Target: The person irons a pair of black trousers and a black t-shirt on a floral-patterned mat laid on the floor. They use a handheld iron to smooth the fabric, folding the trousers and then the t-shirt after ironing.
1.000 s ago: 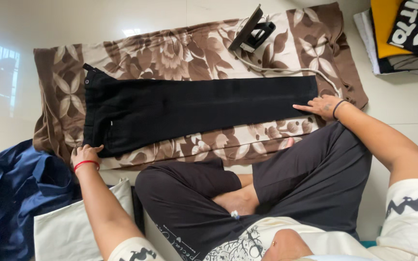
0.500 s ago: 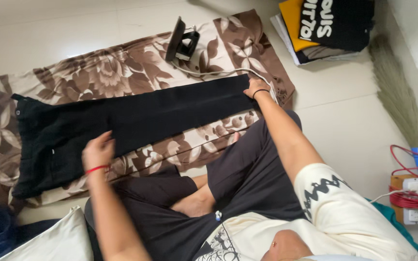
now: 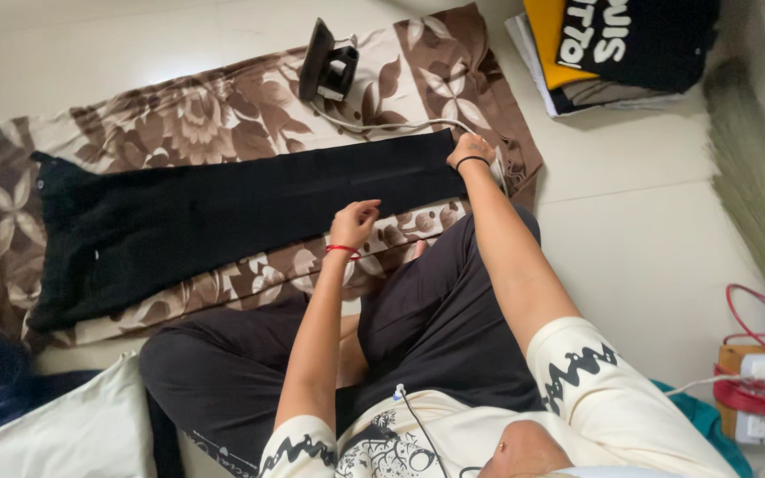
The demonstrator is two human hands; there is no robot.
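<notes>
black trousers (image 3: 223, 212) lie flat and lengthwise on a brown floral blanket (image 3: 223, 106) spread on the pale floor, waistband at the far left, leg hems at the right.

right hand (image 3: 471, 152): arm extended forward, nearly straight, wrist with a dark band. palm down on the hem end of the trousers, fingers flat and pressing the cloth rather than gripping it.

left hand (image 3: 356, 221): elbow bent, forearm raised, red thread at the wrist. hand sits at the near edge of the trouser leg, fingers loosely curled. cannot tell whether they pinch the fabric or only touch it.

an iron (image 3: 325, 66) stands upright on the blanket beyond the trousers, its cord (image 3: 382, 127) running along the far edge toward the right hand. folded clothes (image 3: 613, 49) stacked on the floor at upper right.
</notes>
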